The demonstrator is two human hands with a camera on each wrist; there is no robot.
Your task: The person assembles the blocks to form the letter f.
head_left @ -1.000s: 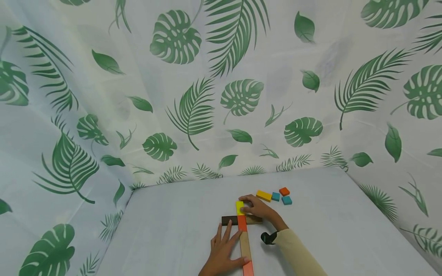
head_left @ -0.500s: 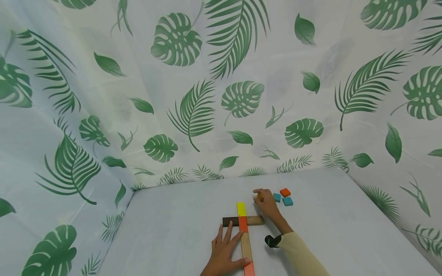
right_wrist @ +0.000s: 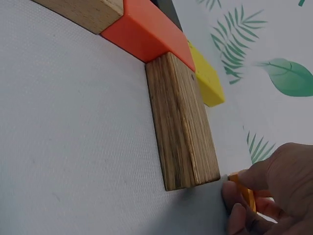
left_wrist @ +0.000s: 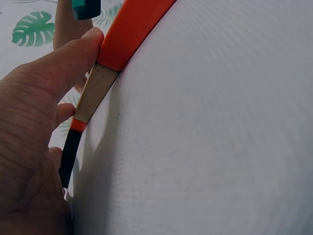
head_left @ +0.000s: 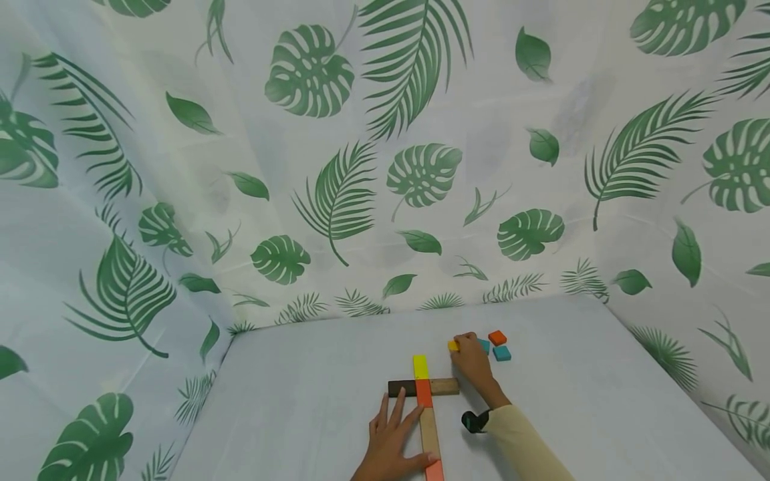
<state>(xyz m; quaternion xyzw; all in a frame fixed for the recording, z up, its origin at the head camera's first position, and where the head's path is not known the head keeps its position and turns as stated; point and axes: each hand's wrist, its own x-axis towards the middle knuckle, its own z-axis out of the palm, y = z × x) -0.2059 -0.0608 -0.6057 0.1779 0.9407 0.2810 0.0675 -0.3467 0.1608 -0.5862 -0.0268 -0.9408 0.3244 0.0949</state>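
Wooden blocks form a cross on the white surface. A bright yellow block [head_left: 420, 367] tops the upright, followed by a red block [head_left: 424, 393], a light wood block [head_left: 430, 431] and a coral block [head_left: 434, 471]. A dark block [head_left: 402, 387] and a brown wood block [head_left: 445, 386] make the arms. My left hand [head_left: 388, 442] rests along the upright's left side, fingers spread, thumb touching near the light wood and coral joint. Beyond the cross, my right hand [head_left: 474, 364] pinches a yellow-orange block [right_wrist: 247, 195] between thumb and fingers, which partly hide it.
Behind the right hand lie a blue block [head_left: 502, 353], a second blue block [head_left: 484, 345] partly covered by the hand, and an orange block [head_left: 497, 337]. Leaf-printed cloth [head_left: 361, 267] rises at the back and sides.
My right hand has left the bright yellow block, moved right and taken hold of the yellow-orange block. My left hand stays in place on the upright.
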